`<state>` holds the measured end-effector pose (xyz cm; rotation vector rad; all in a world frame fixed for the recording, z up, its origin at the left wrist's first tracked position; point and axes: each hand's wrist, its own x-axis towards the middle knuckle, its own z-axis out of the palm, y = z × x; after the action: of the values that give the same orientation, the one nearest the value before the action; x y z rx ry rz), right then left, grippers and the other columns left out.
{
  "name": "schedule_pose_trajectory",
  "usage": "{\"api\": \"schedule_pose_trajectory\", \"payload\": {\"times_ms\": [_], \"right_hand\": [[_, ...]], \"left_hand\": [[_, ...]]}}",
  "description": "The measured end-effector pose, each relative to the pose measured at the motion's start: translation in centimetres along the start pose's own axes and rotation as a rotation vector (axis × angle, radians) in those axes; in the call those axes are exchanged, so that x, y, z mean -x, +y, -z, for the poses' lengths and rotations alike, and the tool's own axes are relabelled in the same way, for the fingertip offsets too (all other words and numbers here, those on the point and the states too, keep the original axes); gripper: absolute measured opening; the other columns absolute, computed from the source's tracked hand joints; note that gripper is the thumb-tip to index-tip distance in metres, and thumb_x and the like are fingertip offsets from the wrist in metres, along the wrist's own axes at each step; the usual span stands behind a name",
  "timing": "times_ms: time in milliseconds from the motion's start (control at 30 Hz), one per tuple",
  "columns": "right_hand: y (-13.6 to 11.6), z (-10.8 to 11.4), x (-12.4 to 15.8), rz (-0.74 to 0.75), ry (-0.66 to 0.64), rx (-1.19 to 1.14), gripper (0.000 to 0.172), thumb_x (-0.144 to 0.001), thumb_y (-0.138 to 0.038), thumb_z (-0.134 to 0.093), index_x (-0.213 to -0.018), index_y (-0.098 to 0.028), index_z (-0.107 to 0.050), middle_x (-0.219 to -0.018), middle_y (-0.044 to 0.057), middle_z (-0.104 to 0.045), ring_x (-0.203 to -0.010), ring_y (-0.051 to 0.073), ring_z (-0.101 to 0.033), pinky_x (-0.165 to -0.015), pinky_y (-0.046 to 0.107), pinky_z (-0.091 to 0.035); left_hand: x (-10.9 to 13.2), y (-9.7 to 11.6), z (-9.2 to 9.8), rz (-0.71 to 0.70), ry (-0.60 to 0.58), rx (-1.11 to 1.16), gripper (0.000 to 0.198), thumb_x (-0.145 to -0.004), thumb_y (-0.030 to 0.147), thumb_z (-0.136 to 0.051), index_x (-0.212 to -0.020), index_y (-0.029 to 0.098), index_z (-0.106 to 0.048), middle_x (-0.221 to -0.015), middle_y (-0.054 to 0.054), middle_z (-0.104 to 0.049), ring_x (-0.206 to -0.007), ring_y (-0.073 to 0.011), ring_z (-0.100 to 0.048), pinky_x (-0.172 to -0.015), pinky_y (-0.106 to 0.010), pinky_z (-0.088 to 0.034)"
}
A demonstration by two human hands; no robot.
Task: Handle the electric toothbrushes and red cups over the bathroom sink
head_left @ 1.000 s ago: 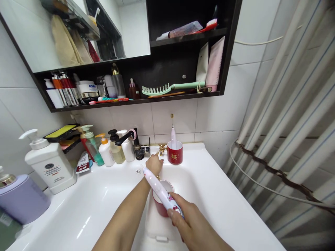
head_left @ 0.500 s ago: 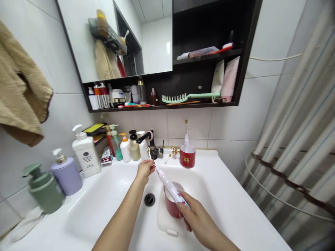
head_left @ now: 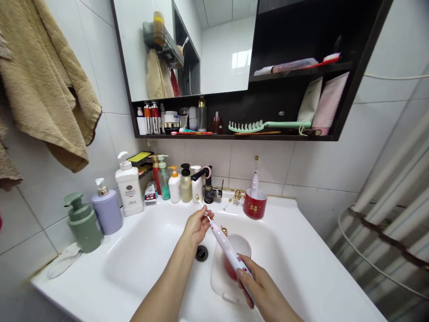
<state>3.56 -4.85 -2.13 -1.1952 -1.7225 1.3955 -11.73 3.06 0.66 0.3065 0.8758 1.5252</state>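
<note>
My right hand (head_left: 259, 281) is wrapped around the pale pink handle of an electric toothbrush (head_left: 226, 246), which slants up toward the faucet. My left hand (head_left: 197, 226) pinches the brush head (head_left: 200, 202) at the toothbrush's upper end, its bristles showing beyond the fingertips. Whether the head sits fully on the shaft I cannot tell. Below the handle, a red cup (head_left: 246, 239) stands in the sink on a whitish flat piece (head_left: 216, 279), partly covered by the handle and my right hand. A small loose brush head (head_left: 228, 205) lies on the ledge behind.
A black faucet (head_left: 208, 188) rises at the back of the white sink (head_left: 144, 250). Right of it, a red cup (head_left: 255, 205) holds another electric toothbrush (head_left: 254, 184). Pump bottles (head_left: 107, 208) line the left and back ledge. A dark mirror cabinet (head_left: 288, 138) hangs above.
The view has swung left, so things sit farther right. Both hands keep hold of the toothbrush and its head; more of the cup in the sink shows above the handle.
</note>
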Motion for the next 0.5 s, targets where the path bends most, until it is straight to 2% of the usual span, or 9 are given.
{"api": "schedule_pose_trajectory", "payload": {"times_ms": [333,500], "right_hand": [[0.2,0.1,0.1,0.025,-0.051,-0.085,0.026,-0.073,-0.038,-0.032,-0.081,-0.015,-0.041,-0.055,-0.006,-0.040,-0.035,0.002,-0.033,-0.038,0.017,-0.028],[-0.2,-0.1,0.1,-0.056,-0.030,-0.106,0.028,-0.070,-0.041,-0.035,-0.083,-0.016,-0.039,-0.054,-0.006,-0.039,-0.033,0.002,-0.032,-0.035,0.017,-0.027]], "left_hand": [[0.1,-0.7,0.0,-0.026,-0.012,-0.001,0.008,-0.065,0.012,-0.050,-0.061,0.011,-0.044,-0.050,-0.001,-0.052,-0.045,-0.0074,-0.052,-0.044,-0.016,-0.042],[0.1,-1.1,0.0,-0.046,-0.031,-0.011,0.009,-0.066,0.013,-0.049,-0.059,0.011,-0.044,-0.049,-0.001,-0.051,-0.045,-0.0071,-0.051,-0.045,-0.016,-0.042]]}}
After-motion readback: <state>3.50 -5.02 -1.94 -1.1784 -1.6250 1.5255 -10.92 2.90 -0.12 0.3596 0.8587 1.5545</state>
